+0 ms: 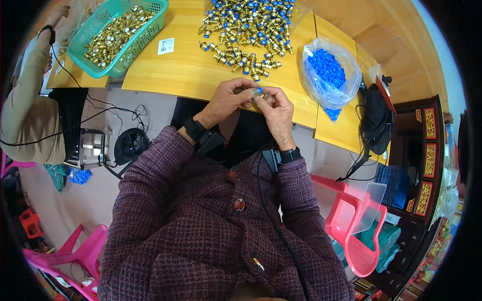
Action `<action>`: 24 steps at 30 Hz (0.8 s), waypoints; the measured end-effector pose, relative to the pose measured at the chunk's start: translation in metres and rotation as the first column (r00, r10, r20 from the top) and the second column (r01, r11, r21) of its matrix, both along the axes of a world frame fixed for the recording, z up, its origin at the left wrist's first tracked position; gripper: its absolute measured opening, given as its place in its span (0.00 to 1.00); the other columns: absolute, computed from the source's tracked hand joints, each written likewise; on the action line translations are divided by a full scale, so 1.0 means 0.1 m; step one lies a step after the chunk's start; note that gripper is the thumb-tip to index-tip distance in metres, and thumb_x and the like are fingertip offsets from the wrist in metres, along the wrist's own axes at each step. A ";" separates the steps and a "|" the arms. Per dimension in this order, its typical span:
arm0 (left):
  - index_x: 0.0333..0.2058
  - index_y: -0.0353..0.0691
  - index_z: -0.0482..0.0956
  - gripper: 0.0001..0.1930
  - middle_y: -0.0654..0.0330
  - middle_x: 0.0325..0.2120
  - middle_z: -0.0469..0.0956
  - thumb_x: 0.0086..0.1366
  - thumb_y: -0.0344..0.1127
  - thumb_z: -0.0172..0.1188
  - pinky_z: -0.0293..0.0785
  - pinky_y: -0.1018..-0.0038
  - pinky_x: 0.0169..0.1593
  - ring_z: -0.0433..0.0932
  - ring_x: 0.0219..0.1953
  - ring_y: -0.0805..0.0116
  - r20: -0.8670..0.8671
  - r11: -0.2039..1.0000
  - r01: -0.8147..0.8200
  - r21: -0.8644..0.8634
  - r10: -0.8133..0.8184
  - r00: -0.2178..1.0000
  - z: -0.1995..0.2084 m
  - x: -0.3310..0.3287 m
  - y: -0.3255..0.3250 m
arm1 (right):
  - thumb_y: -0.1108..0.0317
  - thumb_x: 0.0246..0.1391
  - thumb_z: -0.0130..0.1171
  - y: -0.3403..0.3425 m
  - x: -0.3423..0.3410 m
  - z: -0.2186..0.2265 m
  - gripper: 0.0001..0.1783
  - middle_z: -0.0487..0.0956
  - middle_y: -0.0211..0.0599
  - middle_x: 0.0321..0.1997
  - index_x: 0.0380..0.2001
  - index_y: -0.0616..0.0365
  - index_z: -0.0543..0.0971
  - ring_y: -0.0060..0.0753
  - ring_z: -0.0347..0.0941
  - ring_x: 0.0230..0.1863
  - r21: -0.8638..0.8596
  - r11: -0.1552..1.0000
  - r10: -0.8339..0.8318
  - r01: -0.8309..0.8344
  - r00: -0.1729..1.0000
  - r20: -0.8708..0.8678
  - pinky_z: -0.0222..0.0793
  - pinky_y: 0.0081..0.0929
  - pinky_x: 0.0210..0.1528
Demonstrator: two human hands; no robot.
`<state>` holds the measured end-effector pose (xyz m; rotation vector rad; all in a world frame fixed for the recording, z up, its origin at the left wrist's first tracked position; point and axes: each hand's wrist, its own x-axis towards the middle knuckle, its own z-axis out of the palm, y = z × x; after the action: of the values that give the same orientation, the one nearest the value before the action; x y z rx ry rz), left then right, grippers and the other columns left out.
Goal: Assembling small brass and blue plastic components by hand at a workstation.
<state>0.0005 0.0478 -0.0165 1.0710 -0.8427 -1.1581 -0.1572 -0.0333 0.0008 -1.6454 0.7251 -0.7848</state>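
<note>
My left hand (232, 98) and my right hand (275, 109) meet over the table's near edge. Between their fingertips they pinch a small brass valve cartridge with a blue ring (259, 92); the fingers hide most of it. Just beyond lies a loose pile of brass cartridges with blue rings (248, 35), its nearest pieces close to my fingers. To the right sits a clear plastic bag (312, 89) full of blue plastic rings (327, 67). At the far left, a green basket (131, 56) holds many brass parts (118, 40).
The yellow wooden table (175, 70) carries a white label (165, 46). A black bag (375, 120) hangs at its right end. On the left a co-worker's arm (31, 65) reaches toward a plastic bag. Pink chairs (351, 220) and cables (113, 113) surround me.
</note>
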 end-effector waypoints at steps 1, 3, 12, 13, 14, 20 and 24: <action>0.48 0.33 0.76 0.13 0.63 0.35 0.79 0.68 0.33 0.58 0.76 0.81 0.38 0.77 0.32 0.80 0.005 1.000 0.007 -0.003 -0.007 1.000 0.00 0.00 0.00 | 0.78 0.52 0.65 0.00 0.00 0.00 0.11 0.67 0.16 0.20 0.38 0.63 0.76 0.07 0.60 0.22 -0.013 1.000 0.001 -0.002 1.000 -0.019 0.58 0.10 0.25; 0.48 0.33 0.76 0.13 0.63 0.35 0.79 0.67 0.32 0.59 0.76 0.81 0.37 0.77 0.33 0.80 0.016 1.000 0.022 -0.009 -0.022 1.000 0.01 0.00 0.00 | 0.78 0.51 0.65 -0.01 -0.01 -0.03 0.10 0.67 0.17 0.20 0.37 0.63 0.77 0.08 0.60 0.22 -0.028 1.000 -0.009 0.008 1.000 -0.022 0.58 0.11 0.25; 0.44 0.32 0.78 0.09 0.64 0.31 0.79 0.68 0.30 0.57 0.76 0.82 0.34 0.76 0.30 0.80 0.217 0.997 -0.073 0.000 0.071 0.974 0.01 -0.08 0.02 | 0.78 0.45 0.68 0.01 0.02 0.05 0.09 0.73 0.31 0.27 0.31 0.62 0.78 0.20 0.66 0.22 -0.438 0.899 -0.044 0.001 0.995 -0.089 0.64 0.20 0.25; 0.44 0.32 0.78 0.09 0.64 0.30 0.79 0.68 0.30 0.57 0.76 0.82 0.34 0.76 0.30 0.80 0.228 0.997 -0.083 -0.001 0.081 0.970 -0.01 -0.09 0.02 | 0.78 0.44 0.68 0.00 0.02 0.04 0.09 0.74 0.33 0.28 0.30 0.62 0.78 0.22 0.67 0.22 -0.458 0.889 -0.053 0.003 0.994 -0.097 0.65 0.22 0.25; 0.43 0.33 0.78 0.09 0.64 0.30 0.79 0.68 0.30 0.57 0.76 0.82 0.34 0.76 0.30 0.81 0.239 0.996 -0.094 -0.002 0.092 0.967 -0.03 -0.09 0.01 | 0.78 0.44 0.68 -0.02 0.01 0.02 0.09 0.74 0.33 0.28 0.30 0.62 0.78 0.22 0.67 0.22 -0.459 0.888 -0.057 0.006 0.994 -0.098 0.65 0.22 0.25; 0.42 0.32 0.79 0.08 0.64 0.29 0.79 0.67 0.30 0.57 0.75 0.82 0.33 0.76 0.29 0.80 0.275 0.992 -0.125 0.004 0.119 0.954 -0.03 -0.07 0.00 | 0.78 0.47 0.68 -0.02 -0.01 0.03 0.10 0.76 0.29 0.30 0.35 0.63 0.80 0.18 0.73 0.30 -0.426 0.904 -0.004 -0.043 0.994 -0.111 0.70 0.15 0.33; 0.42 0.33 0.78 0.08 0.64 0.30 0.79 0.67 0.30 0.58 0.74 0.82 0.33 0.76 0.28 0.80 0.148 0.999 -0.027 0.031 0.022 0.989 0.01 0.02 0.01 | 0.78 0.49 0.66 -0.05 -0.02 -0.04 0.10 0.78 0.27 0.31 0.36 0.63 0.80 0.15 0.74 0.32 -0.143 0.988 0.048 -0.056 0.997 -0.062 0.70 0.13 0.35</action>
<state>0.0020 0.0485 -0.0155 1.2025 -0.9261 -1.0847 -0.1595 -0.0381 -0.0034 -1.8172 0.6759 -0.7697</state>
